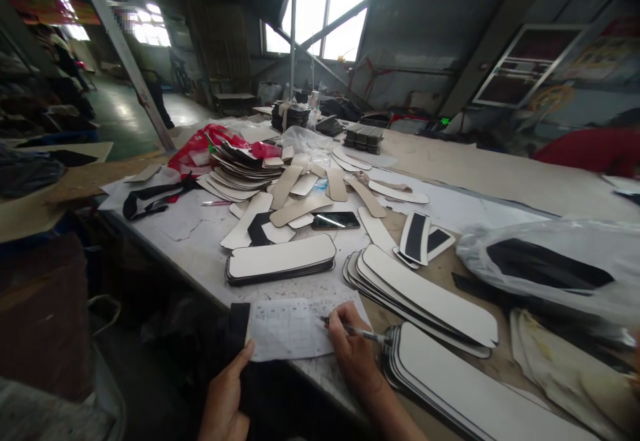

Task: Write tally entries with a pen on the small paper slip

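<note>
A printed paper form [290,328] lies at the table's front edge, beside a black strip [239,324] on its left. My left hand [227,394] is at the form's lower left corner, its thumb against the black strip; its other fingers are mostly hidden. My right hand [353,348] rests on the form's right side, fingers closed round a pen [367,336] whose tip touches the paper. Behind the form sits a stack of white curved pieces with dark edges [283,258]. More such stacks [425,288] stand to the right of my right hand.
A black phone [336,220] lies mid-table among loose beige pieces [300,211]. Farther back are a red plastic bag [193,151] and a tall pile of pieces [240,174]. A clear plastic bag [540,254] lies at the right. A red sleeve [590,150] shows at the far right.
</note>
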Available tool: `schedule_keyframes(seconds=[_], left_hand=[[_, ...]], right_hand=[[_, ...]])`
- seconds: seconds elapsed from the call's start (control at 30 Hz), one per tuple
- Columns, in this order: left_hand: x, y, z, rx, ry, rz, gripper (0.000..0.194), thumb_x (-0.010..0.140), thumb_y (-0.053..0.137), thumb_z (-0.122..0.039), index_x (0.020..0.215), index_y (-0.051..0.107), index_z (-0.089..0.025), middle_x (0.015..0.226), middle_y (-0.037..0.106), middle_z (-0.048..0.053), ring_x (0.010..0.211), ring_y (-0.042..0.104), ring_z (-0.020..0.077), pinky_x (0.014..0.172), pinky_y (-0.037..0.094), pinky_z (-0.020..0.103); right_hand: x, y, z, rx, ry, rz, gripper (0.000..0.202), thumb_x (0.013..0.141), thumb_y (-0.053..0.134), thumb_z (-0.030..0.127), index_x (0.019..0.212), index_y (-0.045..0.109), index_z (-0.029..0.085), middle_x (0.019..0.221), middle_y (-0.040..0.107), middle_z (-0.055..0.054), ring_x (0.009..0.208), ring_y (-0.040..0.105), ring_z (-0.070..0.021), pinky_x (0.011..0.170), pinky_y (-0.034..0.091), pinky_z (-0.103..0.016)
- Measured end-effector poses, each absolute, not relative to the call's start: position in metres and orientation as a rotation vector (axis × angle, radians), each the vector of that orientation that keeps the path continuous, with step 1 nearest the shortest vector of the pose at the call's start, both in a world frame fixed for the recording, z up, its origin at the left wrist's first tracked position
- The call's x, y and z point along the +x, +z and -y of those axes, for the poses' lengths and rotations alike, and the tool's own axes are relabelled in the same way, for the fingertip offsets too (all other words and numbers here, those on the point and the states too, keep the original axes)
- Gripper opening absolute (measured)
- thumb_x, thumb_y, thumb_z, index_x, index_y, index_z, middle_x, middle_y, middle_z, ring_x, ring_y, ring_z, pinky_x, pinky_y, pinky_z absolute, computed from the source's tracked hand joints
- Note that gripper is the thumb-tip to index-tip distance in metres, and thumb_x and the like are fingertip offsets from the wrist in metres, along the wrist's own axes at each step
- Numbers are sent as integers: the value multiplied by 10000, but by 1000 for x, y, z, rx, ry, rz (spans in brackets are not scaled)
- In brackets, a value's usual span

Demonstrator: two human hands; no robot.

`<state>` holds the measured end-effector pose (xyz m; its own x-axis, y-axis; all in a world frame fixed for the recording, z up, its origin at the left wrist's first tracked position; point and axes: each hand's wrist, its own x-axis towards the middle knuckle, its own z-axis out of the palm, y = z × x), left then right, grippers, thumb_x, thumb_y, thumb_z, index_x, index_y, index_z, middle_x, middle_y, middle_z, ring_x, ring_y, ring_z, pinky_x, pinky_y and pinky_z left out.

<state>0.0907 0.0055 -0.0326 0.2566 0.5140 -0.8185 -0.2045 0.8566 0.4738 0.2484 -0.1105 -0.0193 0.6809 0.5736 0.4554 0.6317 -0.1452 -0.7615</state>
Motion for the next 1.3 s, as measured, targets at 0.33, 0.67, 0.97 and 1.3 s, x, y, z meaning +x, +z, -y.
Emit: schedule_keyframes(seconds=[0.33,0.67,0.97,1.3], left_hand=[[93,-26,-9,319,527,-1249,321,663,751,-132,965,652,-85,707,708,102,818,684,277,776,566,387],[93,-30,-10,302,550,-1259,282,659,753,-120,922,660,-81,705,707,106,816,684,284,776,569,399],[95,-23,-7,287,522,-1288,317,673,748,-141,968,663,-64,717,708,112,781,687,292,779,569,411],[93,-24,-6,263,503,-1287,378,681,746,-149,1039,648,-78,718,712,100,806,686,292,795,564,406]], right_hand=[[242,-17,120,-1879,-20,1042,196,907,407,265,722,437,208,624,462,43,564,465,-106,553,366,-211],[245,-28,117,-1886,31,1067,184,913,417,283,749,454,206,664,494,31,609,492,-113,588,385,-215],[246,-28,118,-1902,28,1085,191,915,425,286,753,482,204,666,515,25,608,505,-116,574,402,-215],[241,-25,122,-1872,-74,1153,194,924,440,259,751,504,200,643,537,25,573,530,-107,546,411,-209]])
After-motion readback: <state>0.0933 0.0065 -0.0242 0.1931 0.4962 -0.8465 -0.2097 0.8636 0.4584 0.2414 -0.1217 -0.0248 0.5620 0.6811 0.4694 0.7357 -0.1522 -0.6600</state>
